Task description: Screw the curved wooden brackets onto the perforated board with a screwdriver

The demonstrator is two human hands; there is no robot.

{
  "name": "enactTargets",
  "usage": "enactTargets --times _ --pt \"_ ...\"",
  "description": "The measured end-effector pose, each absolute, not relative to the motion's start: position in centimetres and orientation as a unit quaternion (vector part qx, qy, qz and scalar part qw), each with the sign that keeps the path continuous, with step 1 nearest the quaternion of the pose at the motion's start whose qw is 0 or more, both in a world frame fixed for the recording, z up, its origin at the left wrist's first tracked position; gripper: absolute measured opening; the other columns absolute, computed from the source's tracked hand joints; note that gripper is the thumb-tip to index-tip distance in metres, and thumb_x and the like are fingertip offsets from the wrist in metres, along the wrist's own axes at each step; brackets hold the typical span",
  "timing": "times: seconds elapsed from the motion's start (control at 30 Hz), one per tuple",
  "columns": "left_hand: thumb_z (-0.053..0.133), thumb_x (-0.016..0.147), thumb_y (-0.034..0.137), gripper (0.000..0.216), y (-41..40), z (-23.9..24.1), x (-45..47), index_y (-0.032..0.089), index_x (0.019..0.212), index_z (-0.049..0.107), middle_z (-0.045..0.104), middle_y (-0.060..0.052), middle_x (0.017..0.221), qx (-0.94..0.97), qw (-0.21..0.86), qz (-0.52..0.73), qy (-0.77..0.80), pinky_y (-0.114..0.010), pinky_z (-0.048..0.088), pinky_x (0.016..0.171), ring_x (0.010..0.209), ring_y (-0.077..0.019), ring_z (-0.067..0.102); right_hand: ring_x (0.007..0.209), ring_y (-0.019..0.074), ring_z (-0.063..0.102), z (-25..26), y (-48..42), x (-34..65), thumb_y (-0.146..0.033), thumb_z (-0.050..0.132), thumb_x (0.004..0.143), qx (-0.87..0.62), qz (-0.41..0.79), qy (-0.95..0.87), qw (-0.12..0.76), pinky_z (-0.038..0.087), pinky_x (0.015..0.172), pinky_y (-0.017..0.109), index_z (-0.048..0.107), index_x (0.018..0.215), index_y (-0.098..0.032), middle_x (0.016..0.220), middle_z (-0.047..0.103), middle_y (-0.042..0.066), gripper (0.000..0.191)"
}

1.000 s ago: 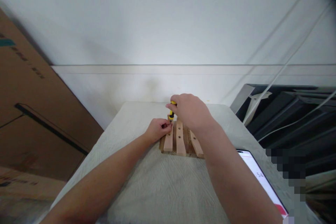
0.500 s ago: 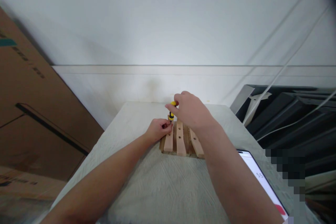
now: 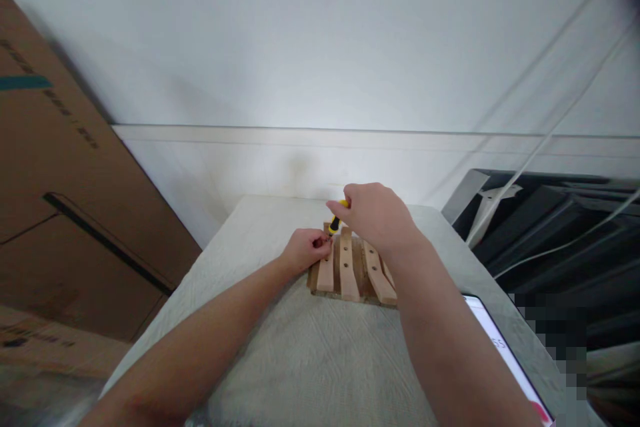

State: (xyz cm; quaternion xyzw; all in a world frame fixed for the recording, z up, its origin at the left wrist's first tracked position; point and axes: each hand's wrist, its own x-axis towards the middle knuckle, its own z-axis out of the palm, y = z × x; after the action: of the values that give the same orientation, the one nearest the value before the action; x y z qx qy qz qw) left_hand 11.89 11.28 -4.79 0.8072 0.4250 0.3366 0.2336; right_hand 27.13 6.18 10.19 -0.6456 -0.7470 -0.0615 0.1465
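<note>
My right hand is closed around the yellow-and-black handle of a screwdriver, which leans with its lower end toward the leftmost wooden strip. At that lower end, the fingers of my left hand are pinched together; whatever sits between them is too small to make out. Beneath both hands lies a brown wooden board. Pale shaped strips rest on it, among them a middle strip with dark holes and a right strip, partly covered by my right forearm.
A cloth-covered table stands against a white wall. To the right, a phone lies partly under my forearm. Large cardboard boxes rise on the left. Dark panels and a white cable are beyond the table's right edge.
The screwdriver has gone from nearly upright to tilted, its handle leaning right with my right hand. My left hand stays pinched by its tip. The whole view has shifted slightly.
</note>
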Motion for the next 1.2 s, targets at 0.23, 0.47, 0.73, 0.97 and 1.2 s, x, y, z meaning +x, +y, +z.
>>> enactTargets --times 0.23,0.47,0.73,0.97,1.2 --pt "0.055 0.077 0.030 0.023 11.3 -4.8 11.9 0.014 0.062 0.060 0.049 0.005 0.052 0.805 0.232 0.338 0.429 -0.020 0.030 0.052 0.051 -0.0070 0.040 0.096 0.0213 0.063 9.4 6.8 27.4 -0.029 0.042 0.093 -0.573 -0.024 -0.797 0.189 0.044 0.078 0.030 0.064 0.115 -0.017 0.105 0.068 0.012 0.033" --pt "0.055 0.078 0.029 0.024 11.3 -4.9 11.9 0.013 0.061 0.060 0.048 0.005 0.051 0.806 0.227 0.343 0.425 -0.020 0.029 0.052 0.050 -0.0067 0.040 0.079 0.0236 0.065 10.0 6.6 27.9 -0.048 0.046 0.089 -0.628 -0.026 -0.766 0.133 0.044 0.066 0.032 0.069 0.088 -0.016 0.085 0.070 0.012 0.040" --pt "0.056 0.076 0.027 0.020 11.2 -4.6 11.9 0.014 0.061 0.059 0.050 0.005 0.053 0.809 0.229 0.337 0.423 -0.020 0.030 0.053 0.051 -0.0072 0.041 0.101 0.0247 0.063 9.1 6.9 27.6 -0.035 0.047 0.090 -0.575 -0.019 -0.798 0.178 0.047 0.081 0.034 0.056 0.130 -0.020 0.115 0.066 0.012 0.044" --pt "0.054 0.078 0.029 0.024 11.2 -4.8 11.9 0.014 0.059 0.057 0.047 0.005 0.051 0.813 0.232 0.334 0.416 -0.020 0.028 0.052 0.050 -0.0070 0.039 0.084 0.0261 0.066 9.6 6.9 27.8 -0.053 0.044 0.089 -0.625 -0.027 -0.768 0.140 0.047 0.070 0.034 0.071 0.093 -0.016 0.088 0.071 0.014 0.046" --pt "0.055 0.077 0.030 0.025 11.3 -4.8 11.8 0.014 0.059 0.054 0.048 0.005 0.051 0.810 0.226 0.339 0.422 -0.020 0.028 0.052 0.050 -0.0071 0.039 0.089 0.0235 0.064 9.1 7.1 27.5 -0.042 0.048 0.090 -0.582 -0.025 -0.791 0.188 0.047 0.079 0.035 0.066 0.111 -0.017 0.100 0.068 0.013 0.037"
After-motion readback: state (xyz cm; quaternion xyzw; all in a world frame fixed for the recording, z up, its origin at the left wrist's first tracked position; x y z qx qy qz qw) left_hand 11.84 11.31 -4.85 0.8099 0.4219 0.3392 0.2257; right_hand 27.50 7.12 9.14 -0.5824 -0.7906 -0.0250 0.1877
